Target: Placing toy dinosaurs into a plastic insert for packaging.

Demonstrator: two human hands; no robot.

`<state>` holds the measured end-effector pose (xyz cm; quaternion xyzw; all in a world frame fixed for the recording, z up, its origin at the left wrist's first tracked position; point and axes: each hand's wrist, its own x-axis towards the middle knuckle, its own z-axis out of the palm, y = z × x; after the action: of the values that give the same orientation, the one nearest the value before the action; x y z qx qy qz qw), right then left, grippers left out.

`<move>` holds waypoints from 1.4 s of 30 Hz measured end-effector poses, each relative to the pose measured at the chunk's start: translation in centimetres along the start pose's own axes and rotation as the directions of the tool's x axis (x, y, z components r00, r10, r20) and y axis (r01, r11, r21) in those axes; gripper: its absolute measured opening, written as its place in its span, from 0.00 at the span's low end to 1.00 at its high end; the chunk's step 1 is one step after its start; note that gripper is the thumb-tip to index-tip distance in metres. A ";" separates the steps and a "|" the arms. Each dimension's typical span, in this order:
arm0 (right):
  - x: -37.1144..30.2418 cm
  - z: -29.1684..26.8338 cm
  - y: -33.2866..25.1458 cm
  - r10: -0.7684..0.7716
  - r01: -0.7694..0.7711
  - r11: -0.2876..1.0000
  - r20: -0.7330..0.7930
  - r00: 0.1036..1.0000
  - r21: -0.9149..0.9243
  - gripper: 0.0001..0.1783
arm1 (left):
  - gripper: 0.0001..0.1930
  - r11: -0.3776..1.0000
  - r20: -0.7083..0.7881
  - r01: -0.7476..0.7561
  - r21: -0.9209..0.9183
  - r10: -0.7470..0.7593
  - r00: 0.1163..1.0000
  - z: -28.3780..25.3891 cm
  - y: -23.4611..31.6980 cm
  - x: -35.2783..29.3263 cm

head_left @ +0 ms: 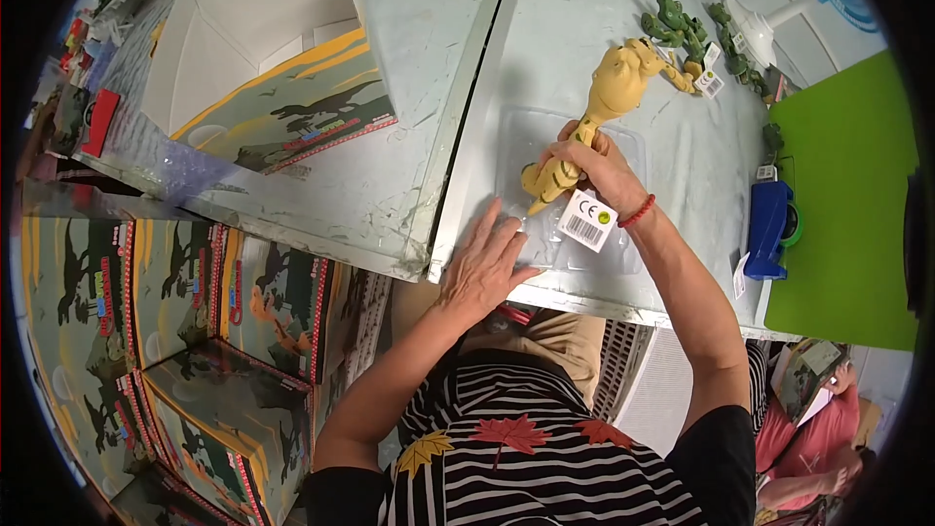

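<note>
At the near counter (623,304) edge: left hand (484,268) spread flat on clear plastic tray (526,136) | just beyond: right hand (596,168), grip pinched around yellow toy dinosaur (596,107) tail, white tag (587,220) dangling | far: green toy dinosaurs (682,27) | risk: tray may slide if pressing palm lifts; dinosaur could miss its moulded recess.

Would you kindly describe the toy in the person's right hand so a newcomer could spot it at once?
Start at the grey table in front of the person, where a clear plastic tray lies near its front edge. Over that tray the right hand grips a yellow dinosaur by its tail end, a white tag hanging below. It is large and yellow, unlike the small green dinosaurs behind it.
</note>
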<state>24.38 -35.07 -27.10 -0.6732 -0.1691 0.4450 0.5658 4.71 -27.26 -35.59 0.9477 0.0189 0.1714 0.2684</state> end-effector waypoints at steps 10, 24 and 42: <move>1.7 0.1 -1.7 0.056 -0.051 0.994 0.049 0.997 -0.094 0.09 | 0.25 0.999 0.049 0.034 -0.026 -0.033 0.998 -0.1 0.0 0.1; 1.9 1.3 3.7 -0.495 0.460 0.785 0.027 0.869 -0.415 0.08 | 0.24 0.999 0.044 0.016 -0.034 -0.015 0.999 -0.3 0.1 0.4; 2.4 2.7 3.2 -0.531 0.408 0.724 -0.072 0.844 -0.557 0.17 | 0.21 1.000 0.013 0.002 0.014 -0.002 1.000 -0.7 -0.5 0.7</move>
<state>22.66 -32.59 -30.96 -0.7810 -0.3833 0.1435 0.4717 5.13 -26.39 -35.13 0.9507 0.0193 0.1648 0.2618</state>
